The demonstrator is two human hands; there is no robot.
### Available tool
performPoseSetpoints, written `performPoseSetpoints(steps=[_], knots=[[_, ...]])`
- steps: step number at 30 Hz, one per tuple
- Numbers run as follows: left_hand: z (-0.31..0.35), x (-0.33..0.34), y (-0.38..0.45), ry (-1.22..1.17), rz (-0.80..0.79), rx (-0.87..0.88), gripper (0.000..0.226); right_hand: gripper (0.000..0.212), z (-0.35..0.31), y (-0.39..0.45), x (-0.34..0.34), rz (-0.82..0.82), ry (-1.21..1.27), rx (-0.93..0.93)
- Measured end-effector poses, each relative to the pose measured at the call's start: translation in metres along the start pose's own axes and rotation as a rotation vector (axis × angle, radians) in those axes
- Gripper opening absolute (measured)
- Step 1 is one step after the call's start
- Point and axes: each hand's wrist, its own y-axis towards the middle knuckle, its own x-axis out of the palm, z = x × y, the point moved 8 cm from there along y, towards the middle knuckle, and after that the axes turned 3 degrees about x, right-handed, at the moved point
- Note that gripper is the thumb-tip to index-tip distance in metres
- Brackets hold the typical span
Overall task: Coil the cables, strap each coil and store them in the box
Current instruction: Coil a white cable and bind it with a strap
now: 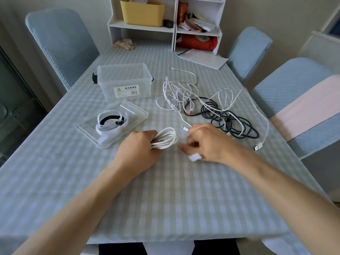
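My left hand [142, 146] grips a coiled white cable [166, 138] just above the tablecloth. My right hand [204, 142] is beside it with curled fingers, and a white strap [194, 157] sticks out under its thumb side. A white cable end with a plug [184, 128] passes by its knuckles. Behind lie a tangle of loose white cables [179, 93] and a dark grey cable [228, 118]. The clear plastic box [125, 82] stands open at the back left, empty. Its lid [114, 124] lies in front of it, carrying white and black straps [110, 121].
A white USB plug [258, 145] lies near the table's right edge. Blue-covered chairs stand at the left, back right and right. A white shelf unit [165, 26] with a yellow bin stands at the far edge, with papers [202, 58] beside it.
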Motion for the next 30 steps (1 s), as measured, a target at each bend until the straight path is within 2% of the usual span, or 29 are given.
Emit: performPoseSetpoints(steps=[2, 7, 11, 15, 19, 22, 25, 30], knots=[[0.001, 0.000, -0.001, 0.027, -0.007, 0.012, 0.034, 0.050, -0.002, 0.006, 0.009, -0.069, -0.099, -0.030], [0.002, 0.000, -0.001, 0.044, -0.016, 0.038, 0.037, 0.042, -0.018, -0.011, 0.004, 0.248, -0.305, -0.215], [0.005, 0.003, -0.001, 0.097, -0.028, 0.056, 0.037, 0.038, -0.015, -0.029, 0.002, 0.326, -0.272, -0.138], [0.009, 0.009, -0.003, 0.243, -0.087, 0.052, 0.031, 0.045, -0.007, -0.046, 0.005, 0.223, -0.087, 0.001], [0.023, 0.012, -0.005, 0.358, -0.139, 0.062, 0.014, 0.043, 0.002, -0.051, 0.010, 0.101, 0.028, 0.021], [0.038, 0.017, -0.005, 0.530, -0.214, 0.114, 0.011, 0.047, 0.010, -0.049, 0.010, 0.042, 0.121, 0.059], [0.052, 0.020, -0.003, 0.679, -0.260, 0.176, 0.011, 0.051, 0.015, -0.045, 0.012, 0.008, 0.176, 0.101], [0.066, 0.028, 0.007, 0.778, -0.346, 0.170, 0.010, 0.057, 0.018, -0.042, 0.014, 0.002, 0.227, 0.158]])
